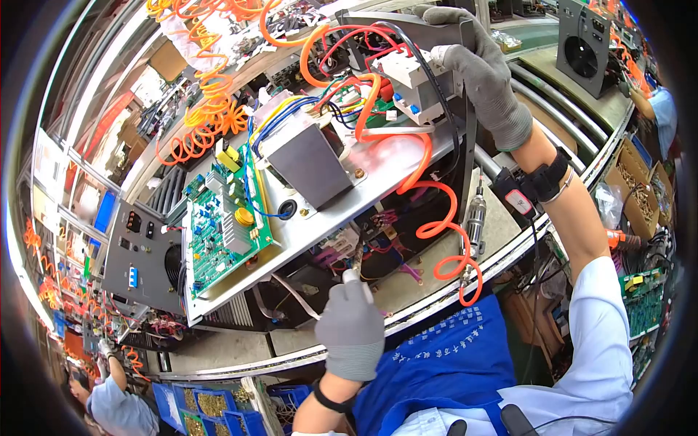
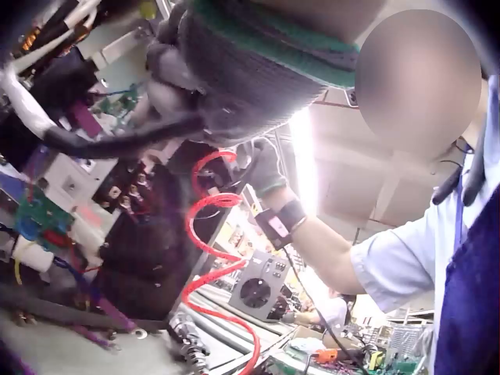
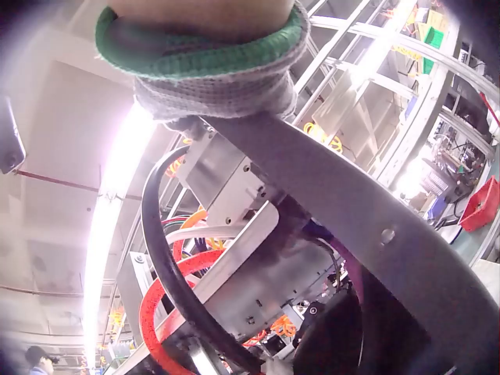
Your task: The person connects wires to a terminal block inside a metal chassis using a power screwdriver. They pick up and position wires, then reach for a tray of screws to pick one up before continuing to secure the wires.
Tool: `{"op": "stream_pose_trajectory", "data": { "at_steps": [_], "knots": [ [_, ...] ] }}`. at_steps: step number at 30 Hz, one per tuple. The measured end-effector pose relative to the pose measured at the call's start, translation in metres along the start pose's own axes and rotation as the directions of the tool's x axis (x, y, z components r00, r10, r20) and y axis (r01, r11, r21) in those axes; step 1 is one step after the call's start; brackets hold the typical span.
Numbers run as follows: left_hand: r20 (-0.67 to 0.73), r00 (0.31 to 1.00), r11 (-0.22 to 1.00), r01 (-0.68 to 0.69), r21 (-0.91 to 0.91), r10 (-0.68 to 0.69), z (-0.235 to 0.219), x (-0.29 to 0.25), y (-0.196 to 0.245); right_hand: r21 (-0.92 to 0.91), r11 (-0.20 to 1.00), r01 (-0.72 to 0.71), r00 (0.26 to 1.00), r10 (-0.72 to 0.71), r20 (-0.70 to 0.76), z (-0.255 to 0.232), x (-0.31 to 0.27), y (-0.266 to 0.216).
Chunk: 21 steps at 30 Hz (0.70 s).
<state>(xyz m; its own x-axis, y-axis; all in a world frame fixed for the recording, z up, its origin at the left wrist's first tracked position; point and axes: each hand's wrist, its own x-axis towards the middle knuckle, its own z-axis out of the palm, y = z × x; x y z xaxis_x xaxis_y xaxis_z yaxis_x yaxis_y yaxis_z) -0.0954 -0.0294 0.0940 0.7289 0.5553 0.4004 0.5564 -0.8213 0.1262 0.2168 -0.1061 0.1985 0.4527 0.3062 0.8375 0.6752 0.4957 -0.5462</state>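
Head view, nearest: a person's blue apron (image 1: 451, 352) is at the bottom, before the edge of the desk (image 1: 233, 354).
Left hand (image 1: 350, 327): gloved in grey, it is just before the lower opening of the chassis, near coloured wires (image 1: 336, 247); a pale cable (image 1: 294, 294) runs up to it.
Left grip: the fingers are bent, but I cannot tell surely what they pinch.
Chassis: it stands tilted on the desk, its silver plate (image 1: 302, 234) carrying a green circuit board (image 1: 211, 254) and a grey box (image 1: 309, 171).
Silver tool (image 1: 476, 221): to the right of the chassis, beside an orange-red hose (image 1: 429, 151).
Right hand (image 1: 486, 83): also gloved, at the upper end of the chassis.
Right grip: fingers are closed around the grey frame (image 3: 351, 211).
Farther away: a unit with fan (image 1: 585, 51) at upper right, orange coiled hoses (image 1: 214, 94) at upper left.
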Motion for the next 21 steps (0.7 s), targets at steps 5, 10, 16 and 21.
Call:
{"op": "stream_pose_trajectory", "data": {
  "at_steps": [5, 10, 16, 21],
  "knots": [
    [-0.070, 0.995, 0.997, 0.070, 0.041, -0.067, 0.013, -0.009, 0.006, 0.319, 0.935, -0.153, 0.988, 0.144, 0.051, 0.006, -0.006, -0.024],
    [-0.141, 0.989, 0.907, -0.089, -0.412, 0.033, 0.030, 0.016, -0.075, 0.401, 0.907, -0.127, 0.992, 0.118, 0.048, 0.010, -0.001, -0.013],
    [0.528, 0.833, 0.475, 0.536, -0.698, -0.165, 0.027, 0.004, -0.043, 0.395, 0.902, -0.176, 0.984, 0.173, 0.043, 0.009, -0.004, -0.014],
    [0.646, 0.751, -0.025, 0.649, -0.760, -0.135, 0.025, -0.004, 0.001, 0.380, 0.873, -0.306, 0.945, 0.326, 0.013, 0.016, -0.005, -0.040]
  ]
}}
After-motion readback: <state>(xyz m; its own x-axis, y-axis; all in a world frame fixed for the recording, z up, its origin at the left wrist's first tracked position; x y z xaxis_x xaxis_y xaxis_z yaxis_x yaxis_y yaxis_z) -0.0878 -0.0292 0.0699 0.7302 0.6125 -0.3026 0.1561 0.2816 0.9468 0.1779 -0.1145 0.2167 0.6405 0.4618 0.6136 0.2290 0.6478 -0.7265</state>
